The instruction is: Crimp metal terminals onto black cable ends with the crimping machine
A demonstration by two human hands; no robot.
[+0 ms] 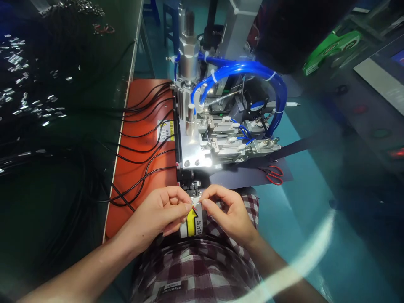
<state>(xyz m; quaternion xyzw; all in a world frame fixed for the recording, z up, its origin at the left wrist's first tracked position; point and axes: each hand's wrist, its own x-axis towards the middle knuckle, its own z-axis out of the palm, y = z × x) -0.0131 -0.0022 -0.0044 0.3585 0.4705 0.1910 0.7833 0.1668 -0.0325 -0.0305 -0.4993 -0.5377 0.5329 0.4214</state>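
My left hand [170,210] is closed in a pinch at the front of the machine. Thin coloured wires [195,206], one red and one pale green or yellow, show at its fingertips. Opposite, my right hand [229,212] pinches thumb against forefinger at the other end of these wires. Their exact ends are too small to make out. Just below the fingertips lies a white label with a yellow arrow [191,224]. Behind my hands are small black clamp blocks [191,185] on the machine's track.
The metal machine [192,151] with blue air hoses [246,67] stands directly ahead. Black cables [139,160] cross the orange-red board [145,92] on the left. Red-handled scissors [275,174] lie at the right on a grey plate [233,179]. A green tape reel [333,50] hangs upper right.
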